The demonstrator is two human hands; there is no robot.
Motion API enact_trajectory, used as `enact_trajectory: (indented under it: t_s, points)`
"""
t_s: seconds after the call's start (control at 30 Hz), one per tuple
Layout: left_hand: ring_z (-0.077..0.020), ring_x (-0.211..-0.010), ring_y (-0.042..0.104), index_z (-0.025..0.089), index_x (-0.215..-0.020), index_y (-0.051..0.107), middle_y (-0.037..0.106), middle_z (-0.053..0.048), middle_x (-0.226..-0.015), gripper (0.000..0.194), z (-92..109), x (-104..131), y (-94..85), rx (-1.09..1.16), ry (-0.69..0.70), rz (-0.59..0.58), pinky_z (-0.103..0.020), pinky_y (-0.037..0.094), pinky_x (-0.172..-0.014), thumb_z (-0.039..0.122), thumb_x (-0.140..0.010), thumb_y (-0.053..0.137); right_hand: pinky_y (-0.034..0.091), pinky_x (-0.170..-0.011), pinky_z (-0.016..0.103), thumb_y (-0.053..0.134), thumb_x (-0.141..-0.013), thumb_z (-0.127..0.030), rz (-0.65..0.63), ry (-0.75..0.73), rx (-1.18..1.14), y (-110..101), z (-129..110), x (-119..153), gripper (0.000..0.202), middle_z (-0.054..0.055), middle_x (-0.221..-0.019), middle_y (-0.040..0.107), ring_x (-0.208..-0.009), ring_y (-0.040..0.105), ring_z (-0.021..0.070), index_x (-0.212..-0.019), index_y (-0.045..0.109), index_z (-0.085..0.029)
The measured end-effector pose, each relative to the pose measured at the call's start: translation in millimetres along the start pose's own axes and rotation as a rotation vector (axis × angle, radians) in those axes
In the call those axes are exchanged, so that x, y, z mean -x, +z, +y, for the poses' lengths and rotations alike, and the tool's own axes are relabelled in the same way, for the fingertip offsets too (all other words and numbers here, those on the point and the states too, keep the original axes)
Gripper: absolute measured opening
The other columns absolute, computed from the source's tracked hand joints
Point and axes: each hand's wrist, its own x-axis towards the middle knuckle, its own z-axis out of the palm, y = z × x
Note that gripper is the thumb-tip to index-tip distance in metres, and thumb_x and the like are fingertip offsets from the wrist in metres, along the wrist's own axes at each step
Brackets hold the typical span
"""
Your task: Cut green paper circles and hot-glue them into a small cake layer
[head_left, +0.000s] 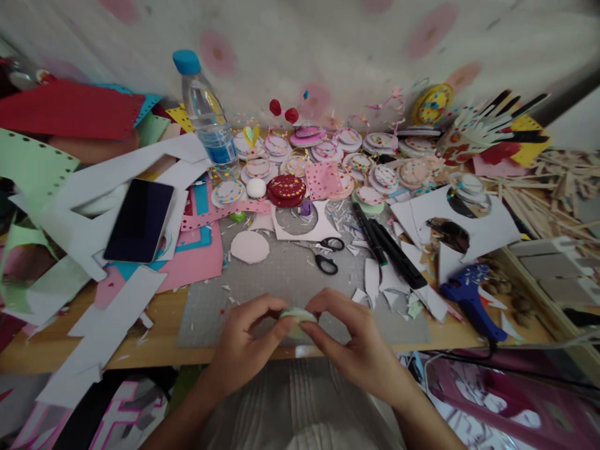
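One long wooden table (154, 325) carries everything here, its bare edge showing under heaps of cut paper. A grey gridded mat (285, 275) lies flat at the middle, dusted with white scraps. Left of it a dark, glossy phone (139, 220) rests on white card offcuts. A clear plastic bottle (206, 115) with a blue cap stands upright behind. A blue glue gun (469, 297) lies on the right, near two black pens (387, 244). Small black-handled scissors (323, 253) lie open on the mat, just beside a pale pink paper circle (249, 246). Rows of round dotted paper cakes (323, 159) crowd the back. Over the mat's near edge, the left hand (244, 340) and right hand (356, 340) pinch a thin pale-green disc (298, 315) between fingertips, one on each side.
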Motion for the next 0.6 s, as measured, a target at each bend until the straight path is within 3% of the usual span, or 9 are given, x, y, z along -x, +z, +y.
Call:
enact_trajectory:
  t_s: [0.2, 0.4, 0.6]
  points:
    - [-0.0102, -0.06, 0.049, 0.016, -0.071, 0.058, 0.053, 0.003, -0.064, 0.025, -4.5, -1.9, 7.0, 0.186, -0.173, 0.105, -0.019, 0.04, -0.055, 0.037, -0.083, 0.064, 0.042, -0.068, 0.023, 0.054, -0.092, -0.024, 0.017, 0.136, -0.082, 6.5, 3.1, 0.4, 0.008, -0.002, -0.078, 0.054, -0.074, 0.052, 0.0122, -0.086, 0.051, -0.02]
    - [-0.0094, -0.056, 0.044, 0.017, -0.064, 0.05, 0.044, 0.004, -0.06, 0.033, -3.4, -8.3, -6.2, 0.199, -0.201, -0.154, -0.019, 0.037, -0.052, 0.039, -0.086, 0.06, 0.036, -0.06, 0.021, 0.053, -0.092, -0.025, -0.113, 0.182, -0.094, 2.5, 3.0, -4.2, 0.015, -0.004, -0.07, 0.047, -0.066, 0.047, 0.0105, -0.078, 0.049, -0.019]
    - [-0.0109, -0.052, 0.052, 0.016, -0.064, 0.056, 0.053, 0.002, -0.057, 0.034, -4.5, -14.6, -10.3, 0.193, -0.155, 0.024, -0.021, 0.043, -0.05, 0.044, -0.084, 0.061, 0.031, -0.055, 0.023, 0.05, -0.093, -0.032, -0.145, 0.189, 0.007, 10.3, 5.0, -14.2, 0.028, -0.005, -0.062, 0.04, -0.06, 0.041, 0.0108, -0.068, 0.045, -0.02]
